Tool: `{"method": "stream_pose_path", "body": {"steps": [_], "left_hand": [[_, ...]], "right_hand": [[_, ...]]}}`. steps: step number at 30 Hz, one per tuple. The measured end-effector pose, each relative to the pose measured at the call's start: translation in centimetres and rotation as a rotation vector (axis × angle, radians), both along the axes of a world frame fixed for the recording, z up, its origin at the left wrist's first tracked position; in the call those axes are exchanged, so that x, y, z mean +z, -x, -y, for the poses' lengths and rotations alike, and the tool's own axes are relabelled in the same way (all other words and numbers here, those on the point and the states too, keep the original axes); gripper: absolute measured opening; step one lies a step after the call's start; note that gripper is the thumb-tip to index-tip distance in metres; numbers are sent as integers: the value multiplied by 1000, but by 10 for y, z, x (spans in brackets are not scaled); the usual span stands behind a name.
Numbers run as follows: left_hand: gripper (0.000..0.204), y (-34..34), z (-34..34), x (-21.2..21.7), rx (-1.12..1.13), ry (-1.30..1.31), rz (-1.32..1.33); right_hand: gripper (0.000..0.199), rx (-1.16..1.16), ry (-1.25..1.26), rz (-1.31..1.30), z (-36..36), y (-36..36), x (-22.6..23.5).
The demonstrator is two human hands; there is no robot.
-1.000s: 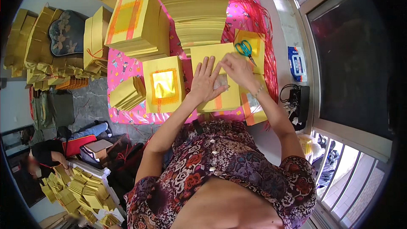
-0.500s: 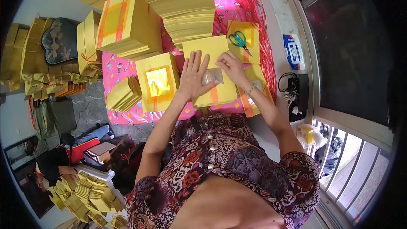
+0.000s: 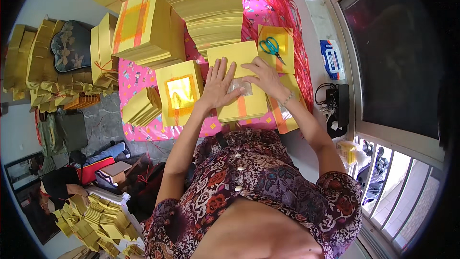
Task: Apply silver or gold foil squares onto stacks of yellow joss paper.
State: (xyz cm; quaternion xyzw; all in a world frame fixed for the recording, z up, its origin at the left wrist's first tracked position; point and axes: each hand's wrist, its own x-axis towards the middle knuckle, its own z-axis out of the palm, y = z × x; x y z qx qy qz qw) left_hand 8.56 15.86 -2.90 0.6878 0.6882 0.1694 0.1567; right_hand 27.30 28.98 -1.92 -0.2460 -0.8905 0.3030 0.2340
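Observation:
A stack of yellow joss paper (image 3: 242, 108) lies in front of me, its top sheet folded back at the far part, with a silvery foil square (image 3: 238, 85) and an orange stripe showing below the fold. My left hand (image 3: 218, 89) rests flat on its left side, fingers spread, thumb reaching over the foil. From the right, my right hand (image 3: 265, 78) lies on the folded sheet, palm down, fingers slightly bent and tips apart, with nothing visible in it. Teal-handled scissors (image 3: 270, 46) lie just beyond the right hand on another yellow sheet (image 3: 282, 65).
A pink patterned cloth (image 3: 139, 132) covers the table. Tall yellow paper stacks (image 3: 203, 0) and a tied bundle (image 3: 103, 43) stand beyond and left. A gold-foil stack (image 3: 181, 93) sits by my left hand. Red strings (image 3: 299, 38) hang along the right edge, beside a wipes pack (image 3: 332, 60).
My right hand has gone from pinched fingers at the fold to lying lower and flatter on the sheet, its fingertips slightly to the left. My left hand has stayed in place.

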Motion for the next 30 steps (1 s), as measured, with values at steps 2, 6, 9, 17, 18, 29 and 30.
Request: {"method": "stream_pose_path", "body": {"steps": [2,6,9,17,18,29,30], "left_hand": [[83,4,-1,1,-19,-50,27],[72,5,-8,14,-8,-123,-38],[60,6,-17,15,34,-180,-128],[59,-9,-28,33,131,-410,-252],[59,-10,-25,34,137,-406,-255],[58,-41,21,41,131,-550,69],[58,-43,29,38,130,-549,70]], "right_hand": [[31,73,-226,68,-6,1,3],[28,110,-401,40,-11,2,2],[26,104,-419,4,-11,5,8],[52,-487,208,-296,-11,5,-14],[52,-480,212,-296,-9,5,-7],[55,-483,1084,-725,-24,-100,0],[54,-561,1072,-665,-23,-114,-14]]}}
